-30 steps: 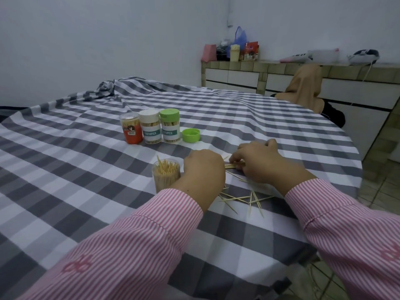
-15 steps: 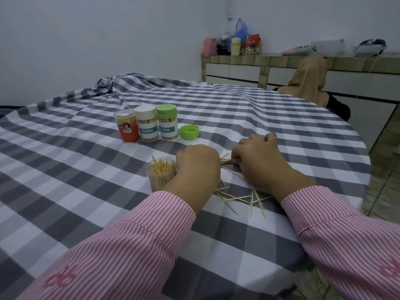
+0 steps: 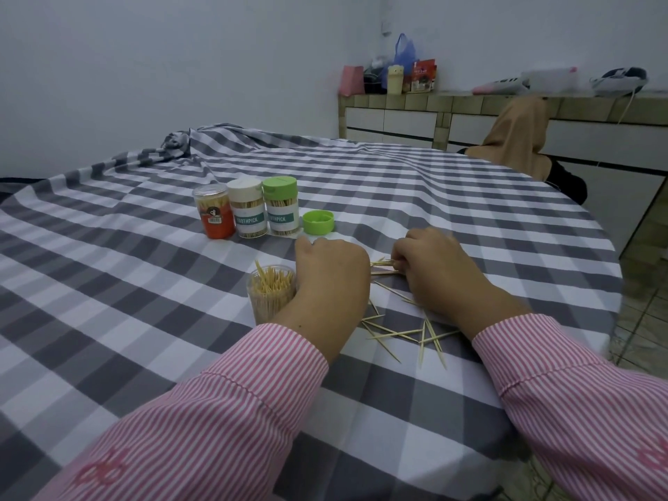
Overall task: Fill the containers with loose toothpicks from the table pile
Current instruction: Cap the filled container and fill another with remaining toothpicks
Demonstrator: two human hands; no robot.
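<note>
An open clear container (image 3: 269, 294), nearly full of toothpicks, stands on the checked tablecloth (image 3: 126, 283). My left hand (image 3: 330, 280) sits right beside it with its fingers curled; what they hold is hidden behind the hand. My right hand (image 3: 433, 271) pinches a small bundle of toothpicks (image 3: 383, 263) low over the cloth. Loose toothpicks (image 3: 405, 332) lie scattered between and below my wrists. Behind stand three closed containers: an orange one (image 3: 216, 215), a white-lidded one (image 3: 249, 207) and a green-lidded one (image 3: 281, 206). A loose green lid (image 3: 318, 222) lies to their right.
The round table's edge (image 3: 611, 283) curves close on the right, with tiled floor below. A person in a tan head covering (image 3: 520, 135) sits past the far edge. A tiled counter (image 3: 470, 103) with bags and boxes runs along the back wall.
The camera has tilted down a little. My right hand has gathered the toothpick bundle tighter at its fingertips; my left hand stays beside the open container.
</note>
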